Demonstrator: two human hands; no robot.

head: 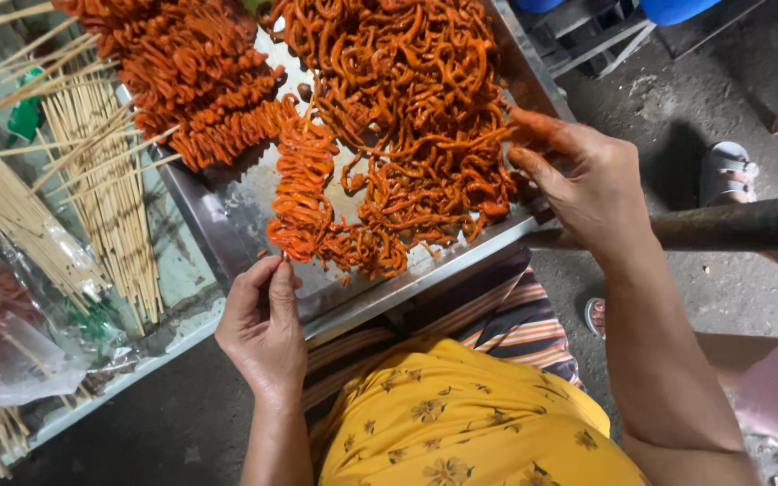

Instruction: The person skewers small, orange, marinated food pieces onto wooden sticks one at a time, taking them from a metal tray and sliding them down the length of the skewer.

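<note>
My left hand [263, 319] pinches the bottom end of a skewer [302, 184] threaded with folded orange-red strips, which lies up across the metal tray [227, 211]. My right hand [583, 175], its fingertips stained orange, reaches into the loose heap of orange-red strips [407, 99] at the tray's right side and touches a strip at the heap's edge. Whether it grips one I cannot tell. Several filled skewers [195, 81] are stacked at the tray's upper left.
Bare bamboo sticks [105, 189] lie in bundles left of the tray on a pale surface, beside a clear plastic bag [2, 333]. A dark pole [740, 225] crosses at the right. A sandalled foot [727, 171] stands on the concrete floor.
</note>
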